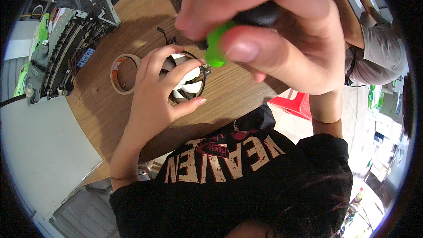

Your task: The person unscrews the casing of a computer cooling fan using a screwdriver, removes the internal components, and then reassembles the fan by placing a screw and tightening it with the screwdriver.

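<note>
On the wooden tabletop (224,99) lies a small round cooling fan (191,87) with white blades and a dark rim. My left hand (152,86) curls around it, fingers over its far side and thumb at its near edge. Close to the camera, my right hand (304,31) grips a screwdriver (216,46) with a green and black handle. Its handle points down toward the fan's right edge, where a small metal fitting (206,67) shows. The hand and the green part hide the shaft and tip, so contact with the fitting cannot be made out.
A roll of tape (113,77) lies left of my left hand. A thin dark cable (165,35) runs behind the fan. At the left edge stands an opened machine frame (61,48). A red plastic stool (297,105) and another seated person (381,55) are on the right.
</note>
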